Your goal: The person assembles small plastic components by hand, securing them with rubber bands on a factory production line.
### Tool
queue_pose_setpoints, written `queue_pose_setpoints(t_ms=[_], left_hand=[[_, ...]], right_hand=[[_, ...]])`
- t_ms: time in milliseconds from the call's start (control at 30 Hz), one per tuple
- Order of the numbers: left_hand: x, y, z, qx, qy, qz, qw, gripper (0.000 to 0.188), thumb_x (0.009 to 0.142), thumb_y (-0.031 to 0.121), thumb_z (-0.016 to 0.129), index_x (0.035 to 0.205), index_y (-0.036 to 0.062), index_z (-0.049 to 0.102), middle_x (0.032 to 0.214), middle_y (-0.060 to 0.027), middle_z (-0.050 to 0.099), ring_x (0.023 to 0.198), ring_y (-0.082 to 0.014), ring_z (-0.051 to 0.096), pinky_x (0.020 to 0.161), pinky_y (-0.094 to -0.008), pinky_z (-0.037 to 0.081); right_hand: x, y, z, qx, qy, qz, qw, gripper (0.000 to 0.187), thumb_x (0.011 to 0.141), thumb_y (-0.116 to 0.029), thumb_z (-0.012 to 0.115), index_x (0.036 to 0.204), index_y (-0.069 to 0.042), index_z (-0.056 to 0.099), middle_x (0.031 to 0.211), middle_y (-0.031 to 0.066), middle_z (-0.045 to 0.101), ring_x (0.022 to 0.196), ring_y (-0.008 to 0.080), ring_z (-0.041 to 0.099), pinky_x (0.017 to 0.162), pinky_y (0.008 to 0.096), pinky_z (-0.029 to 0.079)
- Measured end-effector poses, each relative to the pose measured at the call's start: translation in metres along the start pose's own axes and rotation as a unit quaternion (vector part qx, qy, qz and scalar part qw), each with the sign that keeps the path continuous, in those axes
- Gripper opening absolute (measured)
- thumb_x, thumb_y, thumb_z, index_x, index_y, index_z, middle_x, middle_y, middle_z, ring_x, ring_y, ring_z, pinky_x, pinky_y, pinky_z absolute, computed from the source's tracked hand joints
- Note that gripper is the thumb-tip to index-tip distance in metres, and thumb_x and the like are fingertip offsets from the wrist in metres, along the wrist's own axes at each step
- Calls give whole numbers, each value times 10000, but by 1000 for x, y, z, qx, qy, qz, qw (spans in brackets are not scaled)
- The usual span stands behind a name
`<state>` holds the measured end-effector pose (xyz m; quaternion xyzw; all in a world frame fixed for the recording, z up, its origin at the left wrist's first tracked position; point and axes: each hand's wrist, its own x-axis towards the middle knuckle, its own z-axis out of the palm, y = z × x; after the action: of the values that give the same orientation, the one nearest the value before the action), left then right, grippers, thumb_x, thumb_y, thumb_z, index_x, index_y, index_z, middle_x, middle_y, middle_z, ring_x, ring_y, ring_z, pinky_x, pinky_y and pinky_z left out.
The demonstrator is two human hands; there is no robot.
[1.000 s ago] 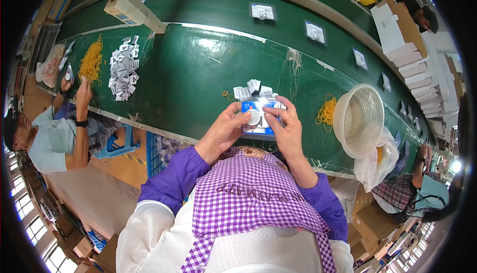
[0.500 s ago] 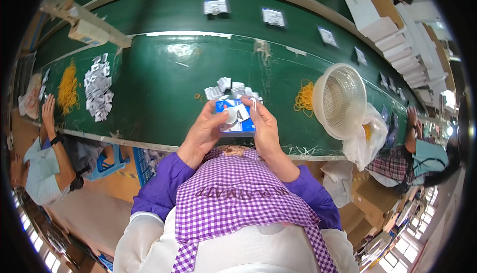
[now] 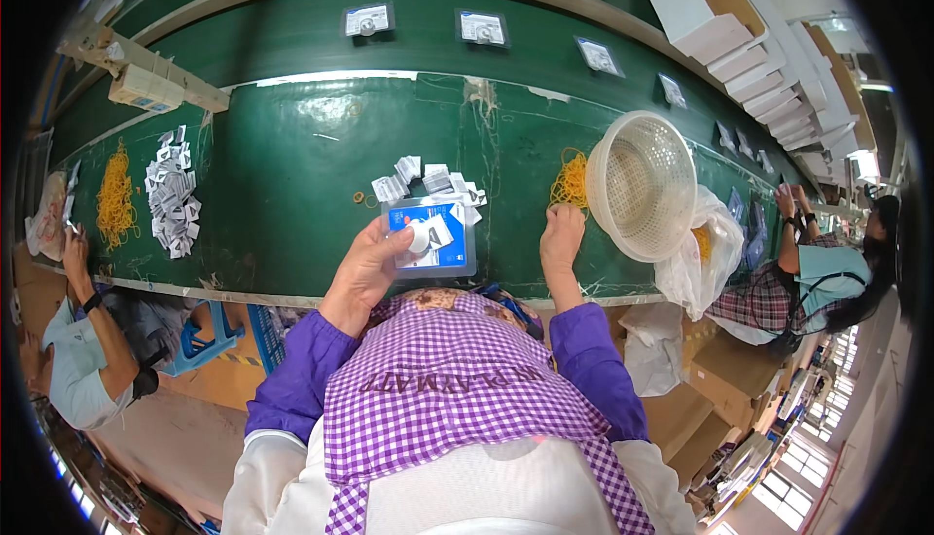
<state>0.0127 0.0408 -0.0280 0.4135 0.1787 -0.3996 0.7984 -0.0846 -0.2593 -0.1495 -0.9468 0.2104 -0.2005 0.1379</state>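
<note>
My left hand (image 3: 365,261) holds a clear plastic pack with a blue card (image 3: 449,251) in it, gripped at its left side. Under the thumb lies a round white piece (image 3: 420,236), with a small folded white leaflet (image 3: 440,231) beside it. My right hand (image 3: 561,238) is at the near edge of a heap of yellow rubber bands (image 3: 570,183), its fingers closed together and touching the heap. What sits between those fingertips is hidden. Just beyond the pack lies a small pile of folded white leaflets (image 3: 438,180).
A white plastic basket (image 3: 642,185) stands right of the rubber bands, with a plastic bag (image 3: 689,263) beside it. Finished-looking packs (image 3: 482,28) lie along the far green strip. More leaflets (image 3: 173,195) and rubber bands (image 3: 118,195) lie left. Co-workers sit at both sides.
My right hand has let go of the pack and moved right to the rubber bands. The left hand keeps the pack alone. The packs on the far strip appear farther left as the view shifts.
</note>
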Motion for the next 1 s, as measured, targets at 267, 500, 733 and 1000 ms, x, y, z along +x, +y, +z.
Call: queue_pose_setpoints(t_ms=[267, 500, 733, 1000], left_hand=[[-11, 11, 8, 28, -67, -8, 997, 557, 687, 89, 743, 1171, 19, 478, 1098, -83, 575, 982, -181, 574, 856, -339, 469], [-5, 17, 36, 48, -190, 10, 981, 575, 610, 61, 789, 1113, 39, 513, 1079, -66, 586, 1017, -176, 558, 906, -354, 437], [-5, 17, 36, -33, -252, -67, 965, 547, 659, 71, 766, 1134, 37, 497, 1070, -63, 587, 979, -186, 575, 889, -365, 450], [19, 42, 9, -161, -80, 85, 980, 329, 813, 126, 652, 1101, 65, 506, 1035, -57, 597, 908, -170, 597, 845, -341, 497]], right_hand=[[29, -78, -61, 506, -106, 154, 842, 40, 890, -75, 508, 900, -38, 497, 897, 89, 574, 854, 152, 541, 774, 280, 419], [47, -142, -100, 676, -335, 206, 623, 78, 898, -97, 519, 930, -29, 496, 880, 65, 607, 758, 87, 557, 687, 223, 449], [53, -158, -105, 691, -333, 354, 535, 99, 884, -113, 537, 928, -28, 514, 840, 52, 608, 581, 38, 536, 484, 150, 425], [-12, -105, -85, 753, -506, 279, 315, 469, 791, -42, 614, 1208, 43, 416, 835, 169, 629, 387, 61, 475, 365, 169, 374]])
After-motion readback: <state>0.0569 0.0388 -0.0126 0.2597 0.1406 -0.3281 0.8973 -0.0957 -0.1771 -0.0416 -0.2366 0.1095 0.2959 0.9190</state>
